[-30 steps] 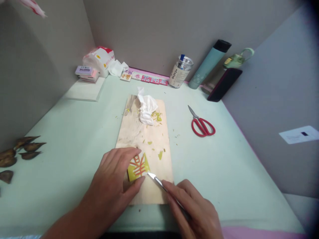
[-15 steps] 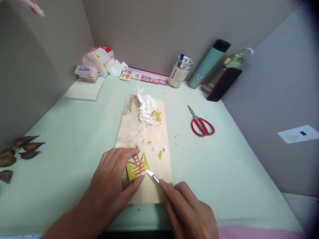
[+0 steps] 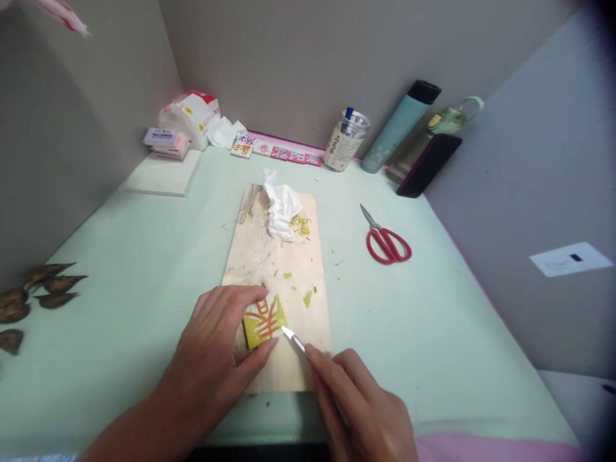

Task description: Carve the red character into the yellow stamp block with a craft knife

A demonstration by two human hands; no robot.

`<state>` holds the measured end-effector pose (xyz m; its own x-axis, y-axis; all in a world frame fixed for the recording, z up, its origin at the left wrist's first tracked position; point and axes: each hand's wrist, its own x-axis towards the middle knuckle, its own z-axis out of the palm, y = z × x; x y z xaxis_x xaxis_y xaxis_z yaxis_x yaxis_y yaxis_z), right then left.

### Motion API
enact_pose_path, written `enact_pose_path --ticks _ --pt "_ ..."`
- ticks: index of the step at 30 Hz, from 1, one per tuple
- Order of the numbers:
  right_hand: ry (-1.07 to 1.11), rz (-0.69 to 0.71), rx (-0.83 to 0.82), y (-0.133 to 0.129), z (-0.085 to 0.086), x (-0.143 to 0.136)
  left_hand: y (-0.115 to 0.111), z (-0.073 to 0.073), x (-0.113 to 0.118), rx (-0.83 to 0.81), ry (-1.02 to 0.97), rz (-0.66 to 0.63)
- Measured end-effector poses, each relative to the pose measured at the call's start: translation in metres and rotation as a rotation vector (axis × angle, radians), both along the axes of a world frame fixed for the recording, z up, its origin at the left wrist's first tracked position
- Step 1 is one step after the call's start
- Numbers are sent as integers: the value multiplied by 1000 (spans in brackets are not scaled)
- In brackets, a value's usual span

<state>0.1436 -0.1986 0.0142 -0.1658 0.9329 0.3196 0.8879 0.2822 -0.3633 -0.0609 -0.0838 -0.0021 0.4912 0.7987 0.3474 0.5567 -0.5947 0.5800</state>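
My left hand (image 3: 224, 340) grips a small square carving block (image 3: 260, 330) between thumb and fingers, pressed flat on a wooden board (image 3: 298, 369). The block's face is yellow-green with white cut patches and a character in red lines. In my right hand (image 3: 360, 401) is a slim craft knife (image 3: 297, 341), held like a pen. Its tip meets the block's right edge, by the white patch. Yellow-green shavings (image 3: 307, 298) lie on the board beyond the block. Farther up sits a crumpled tissue (image 3: 283, 212).
Red-handled scissors (image 3: 387, 240) lie right of the board. Behind stand a jar of pens (image 3: 342, 144), a teal bottle (image 3: 399, 128), a green bottle (image 3: 445, 122) and a leaning phone (image 3: 428, 167). Carved tiles (image 3: 293, 154) line the back. Brown pods (image 3: 58, 282) lie at left.
Both hands keep almost the same pose, and the knife tip stays at the block's right edge. The view has shifted slightly.
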Motion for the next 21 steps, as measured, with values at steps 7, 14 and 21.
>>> enact_pose_path --ticks 7,14,21 --pt "46 -2 26 1 -1 -2 1 0 0 17 -12 -5" --pt "411 -163 -120 -3 -1 -3 1 -1 -1 9 -9 -9" --pt "1608 -320 -654 3 20 8 5 -1 -4 -35 14 -8"
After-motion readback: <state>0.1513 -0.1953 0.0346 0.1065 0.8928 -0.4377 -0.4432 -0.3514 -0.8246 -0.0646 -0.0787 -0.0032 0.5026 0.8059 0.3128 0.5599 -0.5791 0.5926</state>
